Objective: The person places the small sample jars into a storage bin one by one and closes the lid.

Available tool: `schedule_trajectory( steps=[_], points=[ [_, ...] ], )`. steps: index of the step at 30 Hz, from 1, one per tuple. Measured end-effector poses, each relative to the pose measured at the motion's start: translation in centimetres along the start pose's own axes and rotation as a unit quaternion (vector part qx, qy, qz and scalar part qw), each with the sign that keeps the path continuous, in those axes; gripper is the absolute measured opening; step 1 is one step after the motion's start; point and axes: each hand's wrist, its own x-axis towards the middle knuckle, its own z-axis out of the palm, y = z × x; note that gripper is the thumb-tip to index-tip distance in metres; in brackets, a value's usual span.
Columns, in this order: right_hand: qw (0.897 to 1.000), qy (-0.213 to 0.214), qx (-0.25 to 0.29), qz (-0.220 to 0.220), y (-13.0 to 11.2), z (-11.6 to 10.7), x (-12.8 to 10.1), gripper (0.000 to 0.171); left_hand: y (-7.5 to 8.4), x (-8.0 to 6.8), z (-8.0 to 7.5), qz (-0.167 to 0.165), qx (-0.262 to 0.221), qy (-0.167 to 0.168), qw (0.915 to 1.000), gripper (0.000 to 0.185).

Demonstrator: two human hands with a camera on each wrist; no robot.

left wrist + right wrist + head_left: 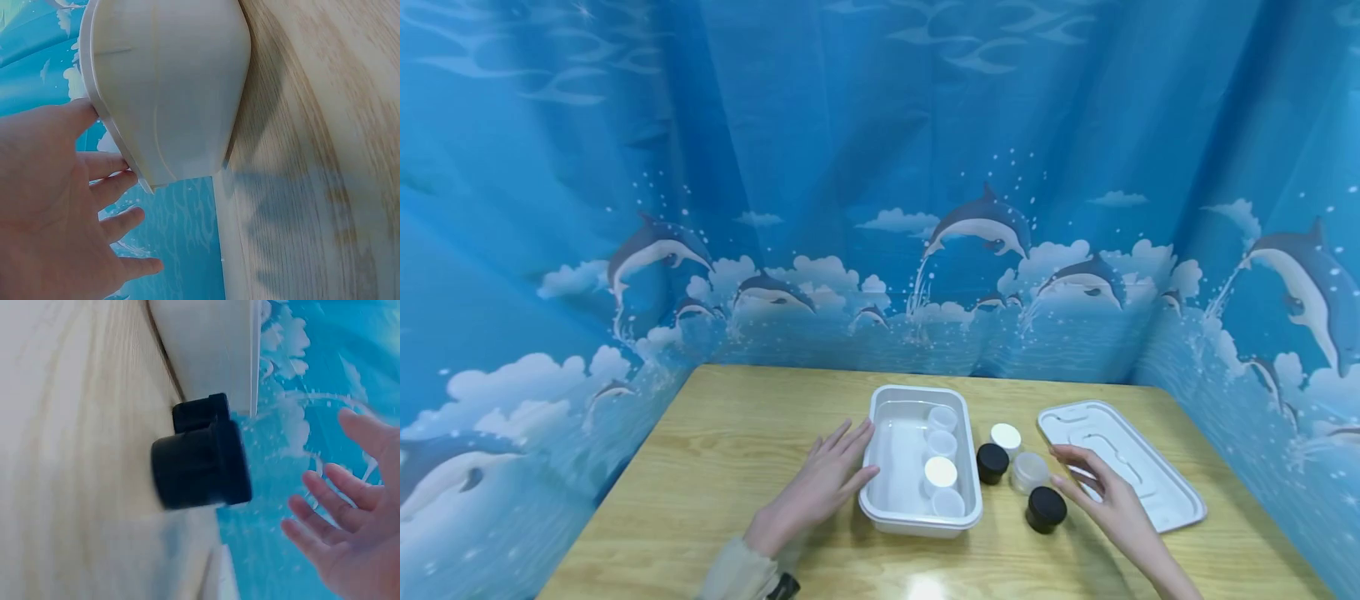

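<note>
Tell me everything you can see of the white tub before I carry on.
The white tub is a rectangular, glossy, plastic-looking container with rounded corners, a protruding rim and slightly tapering walls. It stands upright on the wooden table, uncovered. Four small round containers sit inside, in a row along its right side; one has an opaque white top. The left hand touches its left rim.

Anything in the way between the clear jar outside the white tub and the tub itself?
Yes: the farther black jar stands between the clear jar and the right wall of the white tub. The tub's raised rim also has to be cleared.
</note>
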Motion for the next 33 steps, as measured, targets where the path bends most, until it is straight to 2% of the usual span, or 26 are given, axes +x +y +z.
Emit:
schedule_trajectory(
  steps=[3,11,15,19,22,28,33],
  points=[
    [0.998,-0.028,0.045,0.041,1.2,-0.4,-0.7,0.038,-0.1,0.0,0.1,-0.001,-0.002,0.004,1.0,0.064],
    [0.984,-0.105,0.13,0.059,2.9,-0.4,-1.8,0.048,-0.2,-0.1,0.1,-0.007,-0.002,0.003,1.0,0.065],
    [0.98,-0.121,0.139,0.072,3.2,0.0,-1.9,0.053,-0.1,0.0,0.1,-0.01,-0.001,-0.001,0.9999,0.065],
    [0.981,-0.137,0.13,0.053,3.7,0.6,-2.0,0.054,-0.1,0.0,0.1,-0.01,-0.001,-0.001,1.0,0.064],
    [0.982,-0.136,0.121,0.05,3.7,0.8,-2.0,0.055,-0.1,0.0,0.1,-0.008,-0.005,0.0,1.0,0.063],
    [0.99,-0.095,0.071,0.081,2.3,0.5,-1.7,0.054,-0.1,0.0,0.2,-0.004,-0.004,0.004,1.0,0.063],
    [0.994,-0.067,0.041,0.076,0.9,-0.1,-1.0,0.053,-0.1,-0.1,0.1,0.0,-0.005,0.004,1.0,0.064]
  ],
)
